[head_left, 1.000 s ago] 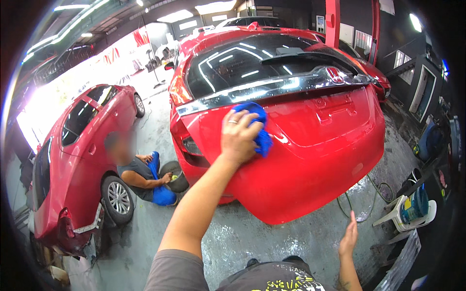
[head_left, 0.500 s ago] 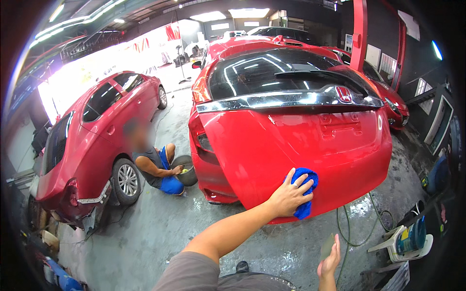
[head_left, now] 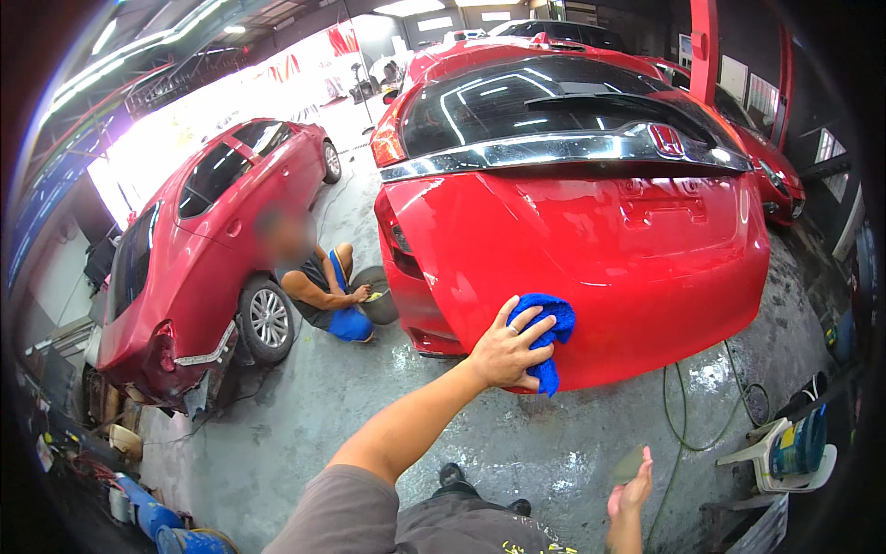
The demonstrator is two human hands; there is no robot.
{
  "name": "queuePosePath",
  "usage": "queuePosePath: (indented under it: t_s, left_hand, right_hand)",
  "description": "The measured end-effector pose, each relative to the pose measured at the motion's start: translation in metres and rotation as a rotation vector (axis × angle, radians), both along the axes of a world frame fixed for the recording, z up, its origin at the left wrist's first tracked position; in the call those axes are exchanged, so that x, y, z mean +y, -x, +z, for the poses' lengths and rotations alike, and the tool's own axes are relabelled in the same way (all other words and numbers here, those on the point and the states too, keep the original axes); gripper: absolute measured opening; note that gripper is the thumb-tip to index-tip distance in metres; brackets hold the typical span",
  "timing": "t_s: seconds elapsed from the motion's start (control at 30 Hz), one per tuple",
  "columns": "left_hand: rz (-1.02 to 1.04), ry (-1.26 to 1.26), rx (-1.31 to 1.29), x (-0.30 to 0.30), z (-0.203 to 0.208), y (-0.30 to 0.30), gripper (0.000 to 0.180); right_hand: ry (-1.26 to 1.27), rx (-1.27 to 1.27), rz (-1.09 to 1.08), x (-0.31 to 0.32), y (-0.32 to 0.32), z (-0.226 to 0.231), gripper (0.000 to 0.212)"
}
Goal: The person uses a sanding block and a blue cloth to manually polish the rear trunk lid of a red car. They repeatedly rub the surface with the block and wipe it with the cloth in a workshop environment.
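Note:
My left hand (head_left: 506, 355) presses a blue cloth (head_left: 557, 319) flat against the lower left of a red car's tailgate (head_left: 646, 305). Its fingers are spread over the cloth, and a ring shows on one of them. Low on the right, my right hand (head_left: 631, 494) is held up away from the car. A thin, flat grey-green piece (head_left: 628, 465) sits in it, with fingers behind; its material is unclear. The tailgate is glossy, with a recessed plate area and a chrome strip (head_left: 554, 151) under the rear window.
A co-worker (head_left: 318, 291) sits on the floor beside a dark tub (head_left: 380, 297) and another red car (head_left: 198, 245) at left. A green hose (head_left: 683, 434) curls on the wet floor. At right, a white stool (head_left: 768, 471) bears a bucket (head_left: 799, 443).
My left hand and the cloth have slid left along the tailgate's lower part. The view has shifted. My right hand still holds the flat piece, now turned more face-on.

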State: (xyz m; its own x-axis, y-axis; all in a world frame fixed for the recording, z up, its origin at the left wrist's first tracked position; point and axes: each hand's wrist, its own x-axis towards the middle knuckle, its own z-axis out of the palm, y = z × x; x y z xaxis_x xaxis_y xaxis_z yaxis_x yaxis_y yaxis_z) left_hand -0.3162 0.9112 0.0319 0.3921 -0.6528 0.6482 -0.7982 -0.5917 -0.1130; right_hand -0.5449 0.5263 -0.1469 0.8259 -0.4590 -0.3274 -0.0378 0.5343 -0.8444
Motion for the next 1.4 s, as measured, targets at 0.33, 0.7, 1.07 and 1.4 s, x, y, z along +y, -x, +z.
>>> queuePosePath:
  t_s: [0.33,0.7,1.07,1.4]
  left_hand:
    - [0.082,0.043,-0.142,0.023,0.077,-0.083,0.05]
    - [0.473,0.124,-0.107,0.178,0.261,-0.225,0.068]
    - [0.101,0.08,-0.022,0.275,0.249,-0.317,0.054]
    - [0.068,0.195,-0.064,0.265,0.244,-0.314,0.05]
  right_hand:
    - [0.422,-0.224,0.072,0.05,-0.051,0.073,0.062]
    - [2.009,-0.793,0.397,0.312,-0.217,0.185,0.051]
    - [2.132,-0.76,0.333,0.473,-0.327,0.282,0.061]
    - [2.159,-0.74,0.317,0.494,-0.337,0.293,0.063]
